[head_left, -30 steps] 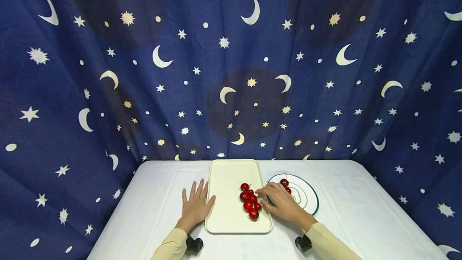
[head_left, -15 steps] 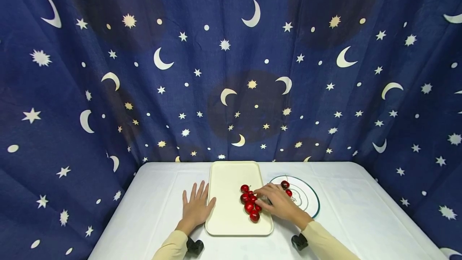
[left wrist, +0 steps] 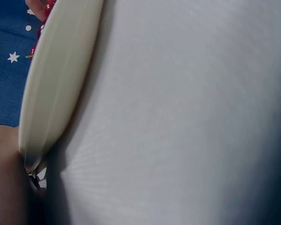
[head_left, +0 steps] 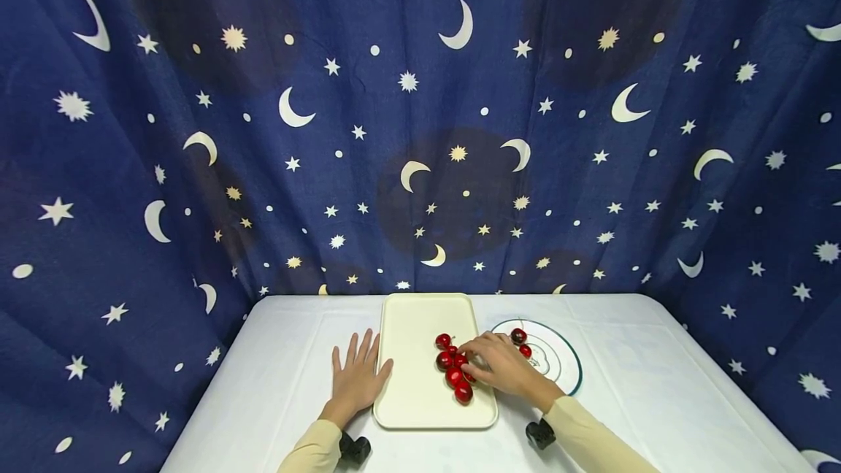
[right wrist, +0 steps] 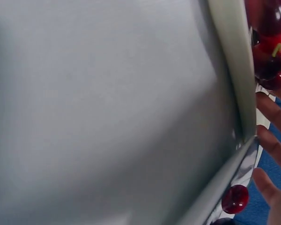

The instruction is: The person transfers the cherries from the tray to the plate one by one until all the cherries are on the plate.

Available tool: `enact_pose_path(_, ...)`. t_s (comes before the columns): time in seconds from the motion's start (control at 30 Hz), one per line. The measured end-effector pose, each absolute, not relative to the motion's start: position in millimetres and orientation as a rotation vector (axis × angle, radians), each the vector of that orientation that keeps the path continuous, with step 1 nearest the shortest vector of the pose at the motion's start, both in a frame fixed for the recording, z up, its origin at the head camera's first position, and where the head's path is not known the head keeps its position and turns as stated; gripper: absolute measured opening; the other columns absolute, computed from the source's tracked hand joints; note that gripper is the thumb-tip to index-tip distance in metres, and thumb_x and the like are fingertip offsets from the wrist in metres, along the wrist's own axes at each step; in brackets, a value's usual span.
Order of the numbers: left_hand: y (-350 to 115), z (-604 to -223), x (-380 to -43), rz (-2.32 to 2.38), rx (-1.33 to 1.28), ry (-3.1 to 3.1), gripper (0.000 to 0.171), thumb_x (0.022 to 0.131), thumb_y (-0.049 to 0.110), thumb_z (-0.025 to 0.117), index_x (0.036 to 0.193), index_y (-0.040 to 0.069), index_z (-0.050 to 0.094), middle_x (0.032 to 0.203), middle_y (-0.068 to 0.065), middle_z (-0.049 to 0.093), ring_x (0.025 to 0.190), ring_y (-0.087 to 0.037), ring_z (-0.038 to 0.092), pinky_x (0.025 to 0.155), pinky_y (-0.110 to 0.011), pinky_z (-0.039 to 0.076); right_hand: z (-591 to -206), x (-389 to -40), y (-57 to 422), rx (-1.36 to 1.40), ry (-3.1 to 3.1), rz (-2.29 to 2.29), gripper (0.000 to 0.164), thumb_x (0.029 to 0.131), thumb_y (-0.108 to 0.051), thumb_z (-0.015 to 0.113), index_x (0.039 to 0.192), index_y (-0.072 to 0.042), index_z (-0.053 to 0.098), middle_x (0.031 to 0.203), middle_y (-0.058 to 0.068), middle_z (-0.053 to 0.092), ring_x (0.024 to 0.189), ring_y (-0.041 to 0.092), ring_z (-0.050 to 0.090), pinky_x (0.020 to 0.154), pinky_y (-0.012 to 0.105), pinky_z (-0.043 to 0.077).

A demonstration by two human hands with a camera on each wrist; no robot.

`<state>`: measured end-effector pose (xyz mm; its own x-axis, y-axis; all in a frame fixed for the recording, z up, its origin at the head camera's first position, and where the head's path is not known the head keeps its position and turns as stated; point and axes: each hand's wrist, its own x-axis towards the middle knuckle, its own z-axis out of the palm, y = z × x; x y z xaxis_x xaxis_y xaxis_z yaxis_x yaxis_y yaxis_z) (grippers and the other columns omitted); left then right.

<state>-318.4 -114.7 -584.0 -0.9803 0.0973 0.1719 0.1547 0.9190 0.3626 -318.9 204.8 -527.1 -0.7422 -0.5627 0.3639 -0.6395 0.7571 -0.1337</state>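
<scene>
Several red cherries (head_left: 454, 377) lie in a bunched line on the right half of a cream tray (head_left: 410, 334). My right hand (head_left: 504, 367) reaches over the tray's right rim, its fingertips and thumb against the cherries on that side. In the right wrist view, its lower fingers (right wrist: 271, 140) are spread and free, while the upper fingertip touches the cherries (right wrist: 271, 28). My left hand (head_left: 357, 383) rests flat on the table, fingers spread, thumb at the tray's left rim. The left wrist view shows part of that hand (left wrist: 7, 159) beside the tray edge (left wrist: 61, 79).
Right of the tray sits a white plate (head_left: 568, 363) with a green rim, partly behind my right hand. Two cherries (head_left: 519, 336) lie on it. A white cloth (head_left: 282, 356) covers the table. A dark blue curtain (head_left: 342, 188) with moons and stars hangs behind.
My right hand has moved slightly left, further over the tray. The cherries at its fingertips have shifted a little left. My left hand has stayed put.
</scene>
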Motion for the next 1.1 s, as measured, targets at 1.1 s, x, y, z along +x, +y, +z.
enact_pose_path(1.1,-114.8,-585.3,-315.8,-0.589,-0.2,-2.897,0.069,0.104,0.056,0.042,0.16,0.016,0.038,0.171,-0.005,0.03,0.162,-0.036,0.018,0.127,-0.068,0.002,-523.7,-320.5,220.5,0.644,-2.516,0.387,0.031,0.09,-0.028,0.079,0.119,-0.017,0.073,0.106,-0.002,0.079,0.102,0.018,0.065,0.098,0.048,0.047)
